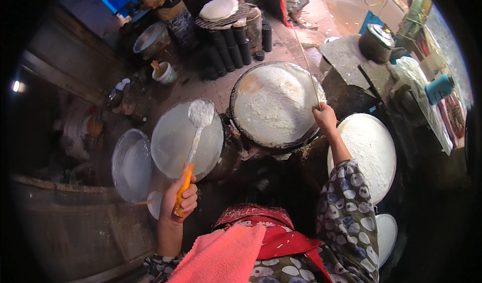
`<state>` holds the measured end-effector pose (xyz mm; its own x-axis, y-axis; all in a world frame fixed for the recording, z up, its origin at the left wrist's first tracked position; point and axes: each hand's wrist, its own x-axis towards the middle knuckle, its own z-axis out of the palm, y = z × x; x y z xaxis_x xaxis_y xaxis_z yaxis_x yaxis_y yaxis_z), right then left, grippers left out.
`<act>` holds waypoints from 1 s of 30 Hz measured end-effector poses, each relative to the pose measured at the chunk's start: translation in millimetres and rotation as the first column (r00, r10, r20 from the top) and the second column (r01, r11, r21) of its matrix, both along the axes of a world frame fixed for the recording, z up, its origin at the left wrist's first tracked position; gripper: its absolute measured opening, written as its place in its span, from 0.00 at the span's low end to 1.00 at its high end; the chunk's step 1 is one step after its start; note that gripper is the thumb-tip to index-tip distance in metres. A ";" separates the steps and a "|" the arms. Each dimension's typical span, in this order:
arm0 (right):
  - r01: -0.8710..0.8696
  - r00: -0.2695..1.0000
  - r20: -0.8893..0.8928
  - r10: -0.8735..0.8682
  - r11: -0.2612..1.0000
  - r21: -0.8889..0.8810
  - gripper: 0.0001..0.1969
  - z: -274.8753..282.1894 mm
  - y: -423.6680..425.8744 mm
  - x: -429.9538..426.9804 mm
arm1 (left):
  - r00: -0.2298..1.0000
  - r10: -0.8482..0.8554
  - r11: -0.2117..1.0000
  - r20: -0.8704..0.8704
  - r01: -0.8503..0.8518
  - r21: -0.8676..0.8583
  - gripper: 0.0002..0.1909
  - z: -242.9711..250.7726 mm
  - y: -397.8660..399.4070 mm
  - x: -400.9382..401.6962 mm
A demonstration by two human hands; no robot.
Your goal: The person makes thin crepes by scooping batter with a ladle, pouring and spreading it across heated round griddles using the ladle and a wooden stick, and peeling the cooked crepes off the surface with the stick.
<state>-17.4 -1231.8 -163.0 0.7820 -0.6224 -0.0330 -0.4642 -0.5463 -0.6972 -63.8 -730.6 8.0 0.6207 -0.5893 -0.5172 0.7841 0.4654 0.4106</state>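
Note:
My left hand (179, 198) grips the orange handle of a ladle (200, 113). The ladle's round head is coated in white batter and hangs over a wide metal basin (169, 143) of pale, cloudy liquid. In my right hand (325, 116) is the lower end of a long thin stick or cord (305, 59); which of the two I cannot tell. That hand is at the right edge of a large black-rimmed round pan (238, 123). A rough white layer (278, 106) covers the pan, with a tan patch at its upper left.
To the right is a round tray of white powdery material (367, 151). Another metal basin (117, 166) stands at left. Stacked black coal briquettes (229, 49) stand beyond the pan, near a rack with a white flat round (219, 8). A lidded pot (376, 44) sits upper right.

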 end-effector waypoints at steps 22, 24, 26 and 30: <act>0.265 0.525 0.456 -0.719 0.647 0.715 0.10 62.7 270.5 -242.8 | 0.856 -0.513 0.851 0.069 0.496 0.174 0.15 -33.5 86.1 105.3; 0.433 0.364 0.418 -0.832 0.549 0.715 0.10 54.8 338.2 -310.7 | 0.786 -0.616 0.784 0.047 0.606 0.139 0.16 -37.8 81.9 117.5; 0.546 0.200 0.403 -0.893 0.443 0.711 0.08 67.3 415.8 -369.2 | 0.677 -0.736 0.675 -0.002 0.733 0.084 0.16 -31.5 74.9 126.3; 0.946 -0.065 0.317 -0.946 0.043 0.322 0.06 139.5 588.6 -525.5 | 0.474 -0.876 0.479 -0.085 0.877 -0.046 0.18 4.7 53.4 117.4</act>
<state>-542.9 -643.2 -23.5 -0.6290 -0.7772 0.0175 -0.2643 0.1926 -0.9450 53.6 -677.2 12.8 -0.2646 -0.7989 -0.5401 0.8131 -0.4860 0.3205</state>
